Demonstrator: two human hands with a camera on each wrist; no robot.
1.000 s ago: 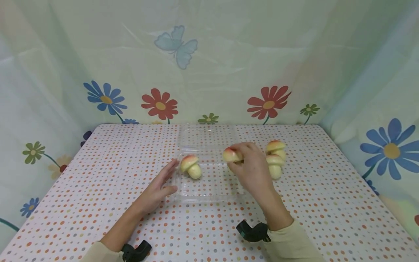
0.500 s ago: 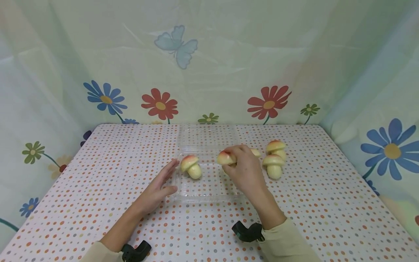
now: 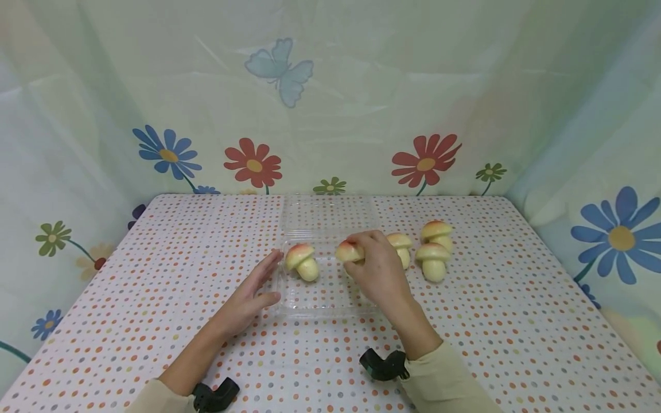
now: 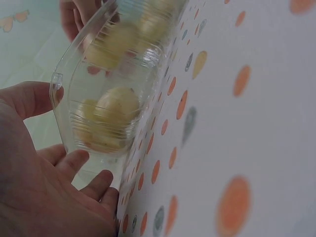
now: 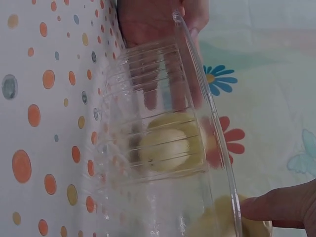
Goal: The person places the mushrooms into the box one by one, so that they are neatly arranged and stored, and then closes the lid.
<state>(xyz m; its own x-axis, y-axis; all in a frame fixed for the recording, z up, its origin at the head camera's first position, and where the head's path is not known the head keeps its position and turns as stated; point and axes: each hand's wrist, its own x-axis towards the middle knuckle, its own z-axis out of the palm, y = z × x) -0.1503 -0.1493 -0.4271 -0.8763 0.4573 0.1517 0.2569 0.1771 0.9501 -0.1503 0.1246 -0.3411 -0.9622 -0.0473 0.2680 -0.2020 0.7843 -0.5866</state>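
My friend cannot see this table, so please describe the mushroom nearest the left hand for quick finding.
On the dotted table sits a clear open box. Just inside its left side, beside the left hand, lies the mushroom. It alone rests there unheld: the right hand holds another, and three more are farther right.

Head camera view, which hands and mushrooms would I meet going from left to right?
Left hand, mushroom in the clear container, pinched mushroom, right hand, partly hidden mushroom, then front mushroom and rear mushroom, roughly lined up.
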